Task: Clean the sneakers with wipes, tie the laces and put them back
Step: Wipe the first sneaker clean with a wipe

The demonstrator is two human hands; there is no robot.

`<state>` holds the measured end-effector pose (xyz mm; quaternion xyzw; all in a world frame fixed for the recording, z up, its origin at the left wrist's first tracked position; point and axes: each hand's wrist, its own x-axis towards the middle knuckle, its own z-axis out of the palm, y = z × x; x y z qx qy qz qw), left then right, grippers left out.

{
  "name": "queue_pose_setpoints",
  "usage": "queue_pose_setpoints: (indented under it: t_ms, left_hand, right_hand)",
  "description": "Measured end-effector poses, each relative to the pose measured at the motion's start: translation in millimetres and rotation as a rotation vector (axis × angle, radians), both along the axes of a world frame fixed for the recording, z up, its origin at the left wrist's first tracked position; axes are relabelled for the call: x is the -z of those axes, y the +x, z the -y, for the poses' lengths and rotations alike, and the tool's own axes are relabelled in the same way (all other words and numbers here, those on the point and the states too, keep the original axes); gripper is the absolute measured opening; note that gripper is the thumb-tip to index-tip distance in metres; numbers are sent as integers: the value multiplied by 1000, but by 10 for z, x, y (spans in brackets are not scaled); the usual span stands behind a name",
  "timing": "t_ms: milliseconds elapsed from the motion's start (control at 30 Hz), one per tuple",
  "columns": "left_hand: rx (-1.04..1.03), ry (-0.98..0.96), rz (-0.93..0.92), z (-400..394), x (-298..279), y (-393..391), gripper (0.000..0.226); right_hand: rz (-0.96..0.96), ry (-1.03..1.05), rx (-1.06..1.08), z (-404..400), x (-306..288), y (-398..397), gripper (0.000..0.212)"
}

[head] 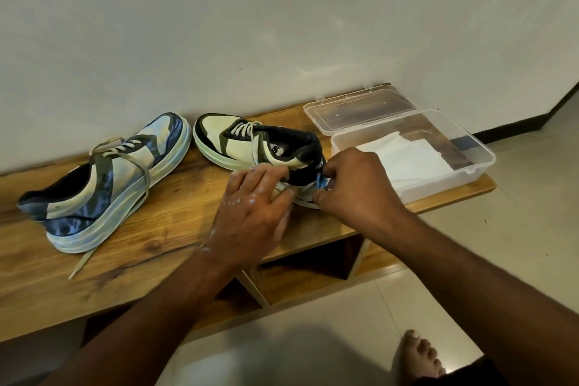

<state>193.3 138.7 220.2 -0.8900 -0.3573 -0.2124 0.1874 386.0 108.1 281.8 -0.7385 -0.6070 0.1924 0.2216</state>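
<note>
Looks like a home entryway to me: low wooden shoe bench (131, 260) under both hands with open cubbies below, plain painted wall (282, 25) beyond them, pale floor tiles (517, 229) to their right, and a bare foot (418, 354).

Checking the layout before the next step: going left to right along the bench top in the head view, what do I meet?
Left sneaker with loose laces → right sneaker → left hand → right hand at its heel → clear plastic box of white wipes.
</note>
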Motion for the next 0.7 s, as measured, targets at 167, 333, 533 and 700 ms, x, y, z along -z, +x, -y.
queue_pose_setpoints:
  t_ms: [167, 333, 533, 700]
  left_hand:
    - [64, -166, -79, 0, -18, -107, 24]
    - [41, -239, -187, -27, -92, -298, 39]
    - [0, -311, -194, -41, -52, -352, 36]
    - [-117, -291, -108, -176, -174, -576, 50]
  right_hand:
    - [47, -13, -48, 144, 31, -189, 49]
    - [25, -138, -113, 178, -56, -118, 53]
    - [-8, -237, -104, 149, -85, 34, 54]
    - [-45, -126, -19, 77, -11, 67, 46]
